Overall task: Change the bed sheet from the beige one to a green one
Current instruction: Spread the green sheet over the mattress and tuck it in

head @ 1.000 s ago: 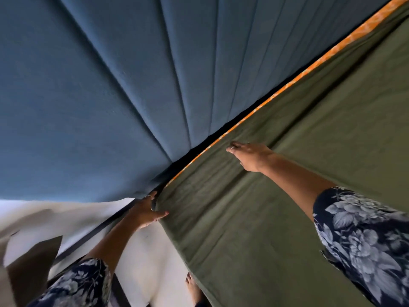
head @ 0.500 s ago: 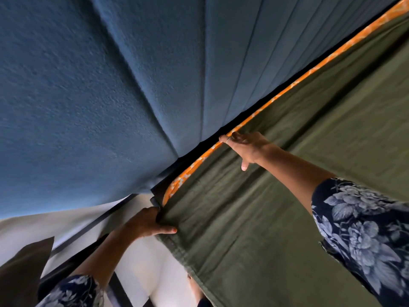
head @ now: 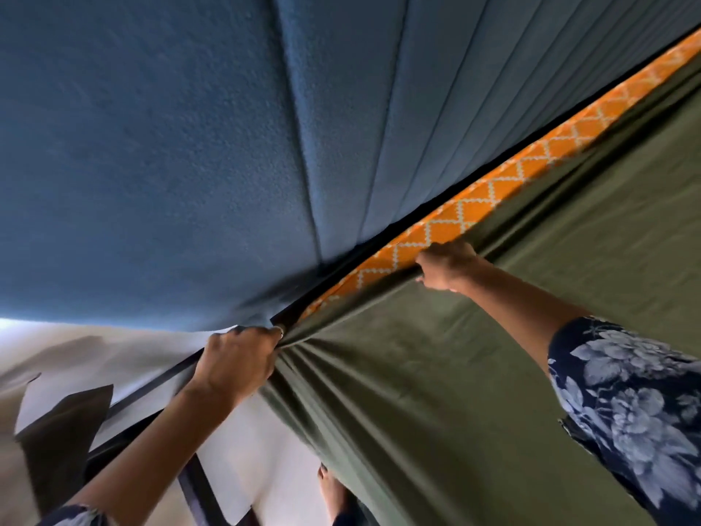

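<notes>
Currently the green sheet (head: 474,373) covers the bed top; its head edge stops short of the blue headboard (head: 189,165), leaving a strip of orange patterned mattress (head: 493,191) bare along that edge. Left hand (head: 237,362) grips bunched sheet at the near corner, fingers curled round the cloth. Right hand (head: 447,265) pinches the same edge further along, toward the bed's middle. Edge axis runs diagonally, lower left to upper right. Uncovered strip lies just beyond both grips, headboard side. Judgement: next pull goes toward the headboard; left hand sits nearer the corner.
</notes>
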